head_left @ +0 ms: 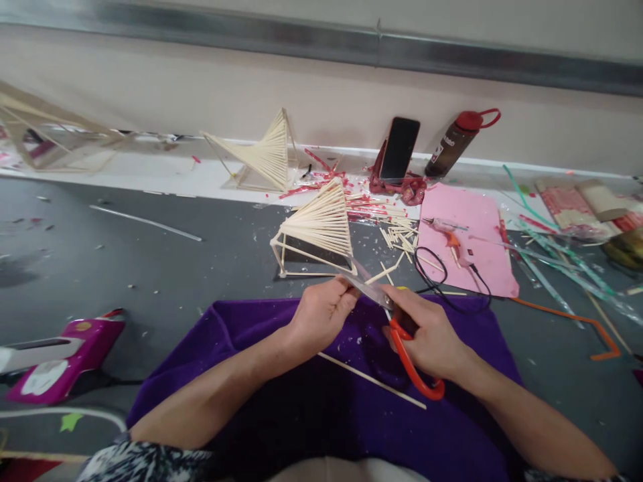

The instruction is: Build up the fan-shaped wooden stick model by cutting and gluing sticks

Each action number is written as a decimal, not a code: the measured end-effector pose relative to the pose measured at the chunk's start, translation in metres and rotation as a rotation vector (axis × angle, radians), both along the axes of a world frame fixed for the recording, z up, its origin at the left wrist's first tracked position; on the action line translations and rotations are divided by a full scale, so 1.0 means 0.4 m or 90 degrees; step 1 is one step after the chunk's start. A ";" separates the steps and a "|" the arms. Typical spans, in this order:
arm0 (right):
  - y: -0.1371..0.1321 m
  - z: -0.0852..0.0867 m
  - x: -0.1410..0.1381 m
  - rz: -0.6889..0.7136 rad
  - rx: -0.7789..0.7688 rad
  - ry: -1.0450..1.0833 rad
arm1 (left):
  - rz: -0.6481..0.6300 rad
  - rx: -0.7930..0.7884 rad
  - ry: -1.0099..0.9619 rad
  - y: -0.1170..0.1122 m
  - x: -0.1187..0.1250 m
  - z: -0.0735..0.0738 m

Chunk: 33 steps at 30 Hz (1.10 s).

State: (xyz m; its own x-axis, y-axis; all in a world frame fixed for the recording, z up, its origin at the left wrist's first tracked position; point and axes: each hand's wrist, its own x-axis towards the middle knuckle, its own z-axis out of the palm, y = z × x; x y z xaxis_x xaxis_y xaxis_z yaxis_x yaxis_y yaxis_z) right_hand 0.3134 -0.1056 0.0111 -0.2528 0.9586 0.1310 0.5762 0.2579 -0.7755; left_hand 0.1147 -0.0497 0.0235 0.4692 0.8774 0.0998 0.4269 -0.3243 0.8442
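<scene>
My right hand [426,335] is wrapped around the orange-handled scissors [416,368], whose blades point left toward my other hand. The fingers of my left hand [324,308] are pinched together at the blade tips; what they hold, if anything, is too small to make out. Just beyond stands a stick model [321,227], a twisted fan of thin wooden sticks on a frame. On the purple cloth [181,361] under my hands lies a long thin wooden stick [372,380]. Short cut sticks [402,237] are scattered right of the model.
A pink sheet [467,261] carries a hot glue gun [452,237] with a black cord. Behind are a second stick model [266,157], a phone [400,148] and a bottle [452,144]. A magenta device [70,358] lies left; a clear glue stick [145,223] lies farther back.
</scene>
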 end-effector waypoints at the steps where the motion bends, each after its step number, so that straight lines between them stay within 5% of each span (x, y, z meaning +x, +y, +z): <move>1: 0.000 -0.001 0.003 0.006 0.004 0.003 | -0.009 -0.028 -0.019 0.001 0.000 0.002; 9: 0.020 -0.016 0.048 0.106 0.023 -0.010 | -0.058 -0.451 -0.341 -0.009 0.015 0.012; 17: 0.040 -0.027 0.084 0.191 0.034 -0.014 | -0.051 -0.736 -0.353 -0.019 0.018 0.024; 22: 0.043 -0.027 0.099 0.238 0.043 0.008 | -0.161 -0.876 -0.404 -0.032 0.005 0.035; 28: 0.042 -0.032 0.099 0.279 0.091 -0.005 | -0.270 -0.943 -0.412 -0.044 0.007 0.028; 33: 0.047 -0.019 0.109 0.235 0.120 -0.078 | -0.122 -0.787 -0.348 -0.029 0.019 0.025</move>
